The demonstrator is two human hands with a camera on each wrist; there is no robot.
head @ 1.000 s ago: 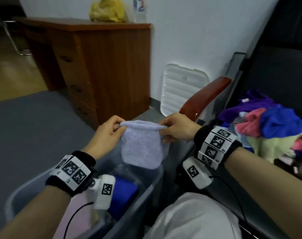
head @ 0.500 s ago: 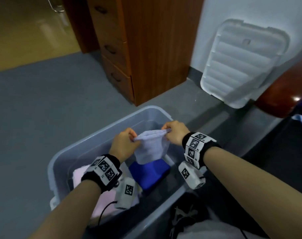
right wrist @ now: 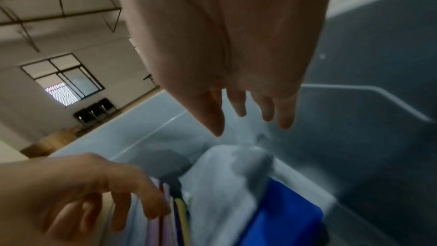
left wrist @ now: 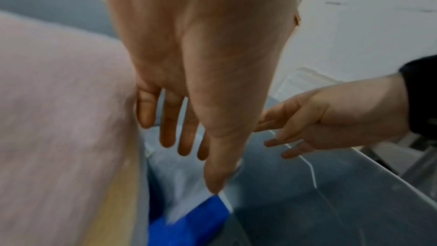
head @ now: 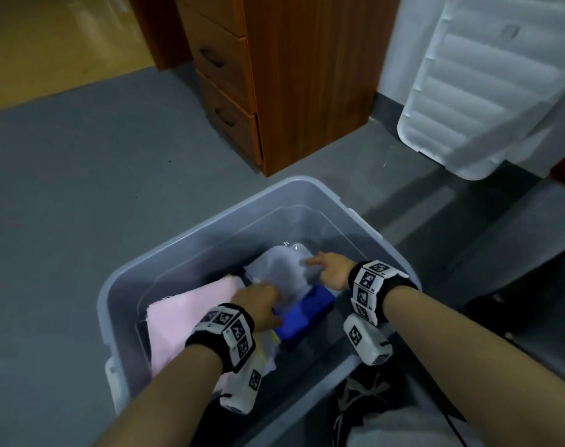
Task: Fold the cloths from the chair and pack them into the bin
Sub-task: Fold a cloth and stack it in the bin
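Observation:
The folded pale lavender cloth point(head: 282, 274) lies inside the clear grey bin point(head: 210, 230), on top of a folded blue cloth point(head: 307, 312). Beside them on the left stands a stack topped by a pink cloth point(head: 184, 312). My left hand point(head: 258, 300) hovers over the near edge of the lavender cloth point(left wrist: 179, 190) with straight, relaxed fingers point(left wrist: 184, 137), holding nothing. My right hand point(head: 329, 269) is over the cloth's right side, fingers point(right wrist: 238, 106) spread and loose, above the lavender cloth point(right wrist: 227, 175). The chair's cloth pile is out of view.
A wooden drawer cabinet point(head: 274, 75) stands beyond the bin on grey carpet point(head: 81, 188). The white bin lid point(head: 487, 82) leans against the wall at the back right. My knee point(head: 403, 427) and a shoe point(head: 362, 391) are just in front of the bin.
Both hands lowered the lavender cloth into the bin onto the blue cloth and let go of it; their fingers now hang straight. The head view tilted down, away from the chair.

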